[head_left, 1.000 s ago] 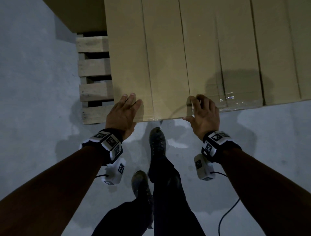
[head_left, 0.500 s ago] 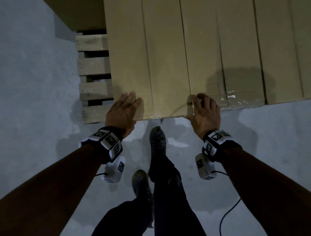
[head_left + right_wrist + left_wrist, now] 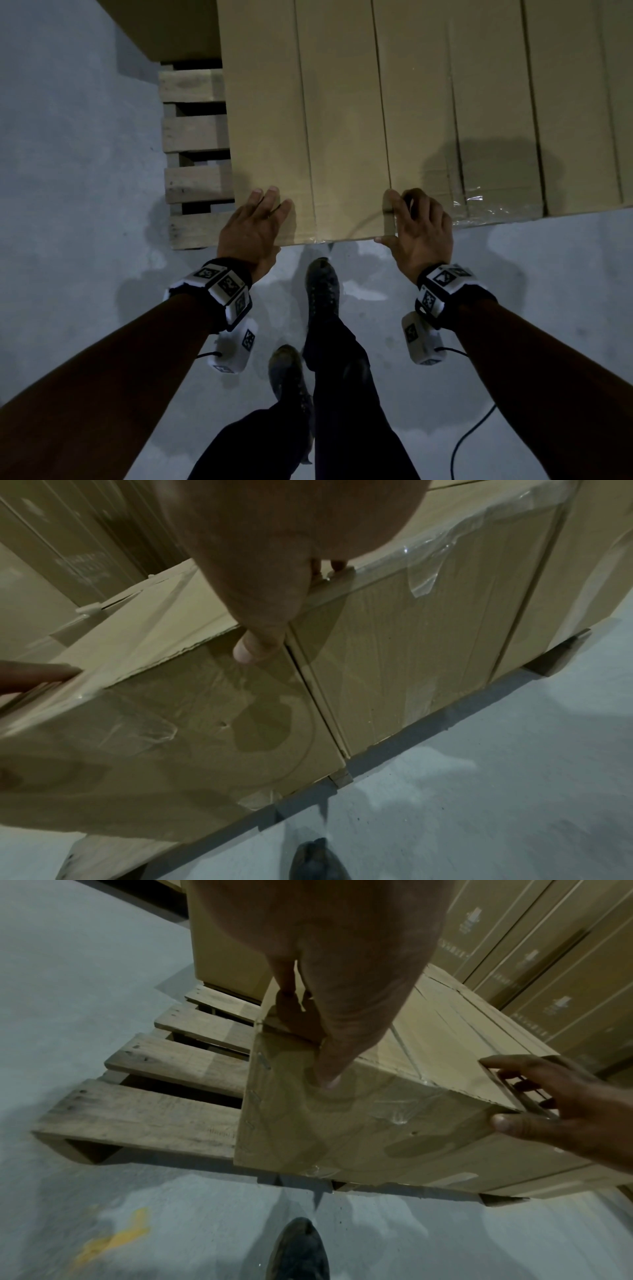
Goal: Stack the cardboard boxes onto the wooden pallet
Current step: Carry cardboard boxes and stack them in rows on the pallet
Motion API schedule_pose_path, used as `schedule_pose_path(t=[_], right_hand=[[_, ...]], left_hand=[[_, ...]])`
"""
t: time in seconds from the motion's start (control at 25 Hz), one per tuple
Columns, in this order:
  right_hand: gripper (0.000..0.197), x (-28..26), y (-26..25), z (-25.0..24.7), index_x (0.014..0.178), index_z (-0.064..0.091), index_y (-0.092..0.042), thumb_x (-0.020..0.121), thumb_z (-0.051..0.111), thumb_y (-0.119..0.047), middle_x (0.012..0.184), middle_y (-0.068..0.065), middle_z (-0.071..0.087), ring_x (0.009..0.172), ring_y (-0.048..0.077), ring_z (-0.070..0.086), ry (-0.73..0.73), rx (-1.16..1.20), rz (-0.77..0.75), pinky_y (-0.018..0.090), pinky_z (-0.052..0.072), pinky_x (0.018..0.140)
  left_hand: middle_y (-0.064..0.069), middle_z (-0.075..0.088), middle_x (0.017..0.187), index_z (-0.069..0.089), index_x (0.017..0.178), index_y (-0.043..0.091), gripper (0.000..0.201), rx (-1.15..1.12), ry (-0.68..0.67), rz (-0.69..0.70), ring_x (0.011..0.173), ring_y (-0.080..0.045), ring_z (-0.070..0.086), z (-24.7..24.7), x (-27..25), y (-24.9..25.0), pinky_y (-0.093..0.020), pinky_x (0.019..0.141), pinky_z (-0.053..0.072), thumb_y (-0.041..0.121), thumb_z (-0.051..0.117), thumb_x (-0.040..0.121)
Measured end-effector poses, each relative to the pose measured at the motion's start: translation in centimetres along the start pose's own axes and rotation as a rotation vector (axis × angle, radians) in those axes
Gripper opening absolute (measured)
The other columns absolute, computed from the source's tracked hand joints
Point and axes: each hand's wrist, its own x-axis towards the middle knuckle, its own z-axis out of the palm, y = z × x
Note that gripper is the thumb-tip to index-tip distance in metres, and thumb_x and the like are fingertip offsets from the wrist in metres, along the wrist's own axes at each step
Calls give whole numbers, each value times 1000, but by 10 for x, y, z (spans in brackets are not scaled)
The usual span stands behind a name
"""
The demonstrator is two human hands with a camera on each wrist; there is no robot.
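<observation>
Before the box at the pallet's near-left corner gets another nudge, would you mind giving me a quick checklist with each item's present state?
1. Left hand on the end box: fingers straight on its top, thumb on the front face. Ok.
2. Right hand grip: fingers curled over the box's top edge, thumb on the front. Ok.
3. Box supported by the wooden pallet: ok.
4. Flush against the neighbouring box: only a thin seam. Ok.
5. Far end seated: cannot tell.
6. Shoe clear of the pallet: ok.

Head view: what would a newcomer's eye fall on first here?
Two hands on the near edge of the leftmost cardboard box: the left hand flat on its top, the right hand curled over its corner. The wooden pallet shows bare slats to the box's left.
</observation>
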Motion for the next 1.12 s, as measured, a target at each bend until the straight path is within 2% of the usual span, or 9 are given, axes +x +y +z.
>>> schedule_pose_path(t=[0.2,0.44,0.6,0.8,0.88,1.04,1.12], right_hand=[[89,0,-2,1,144,40,-23,71,80,-53,131,20,48,114,41,47,23,-20,-5,52,43,93],[86,0,-1,-2,143,44,-20,71,81,-51,125,21,50,107,40,49,55,-33,-26,50,44,88],[86,2,-1,-1,141,37,-23,72,81,-51,122,23,51,103,42,51,66,-24,-34,50,46,86],[84,5,2,-6,145,31,-27,78,74,-55,134,20,43,116,41,44,-49,-20,-11,50,41,95],[82,3,1,-12,145,28,-27,80,73,-52,136,20,42,119,41,44,-76,-4,-28,51,41,97],[66,-8,-2,-42,146,38,-21,89,68,-34,144,12,39,129,35,40,-237,71,-30,46,37,105],[57,-21,-4,-68,144,42,-18,93,63,-29,142,10,43,130,33,42,-306,121,-9,44,36,107]], left_hand=[[-4,2,166,11,158,22,85,21,-9,0,153,-29,1,0,1,1,-38,121,13,26,65,93],[-7,8,166,18,158,20,87,11,7,8,152,-31,6,2,1,-1,-41,120,17,24,70,89],[-6,9,166,18,158,20,85,14,25,-1,152,-30,8,0,3,-1,-42,119,19,24,69,90],[-6,2,166,12,158,21,86,26,7,-23,153,-30,1,3,2,1,-41,121,14,25,66,91],[-7,2,166,13,158,20,84,50,-3,-33,152,-31,2,2,2,4,-41,120,15,26,65,92],[-7,19,163,26,154,17,71,31,-2,-64,149,-30,16,-19,-10,19,-42,117,23,23,60,92],[-7,25,160,27,153,16,67,7,-12,-105,147,-30,21,-39,-29,27,-43,117,24,23,57,93]])
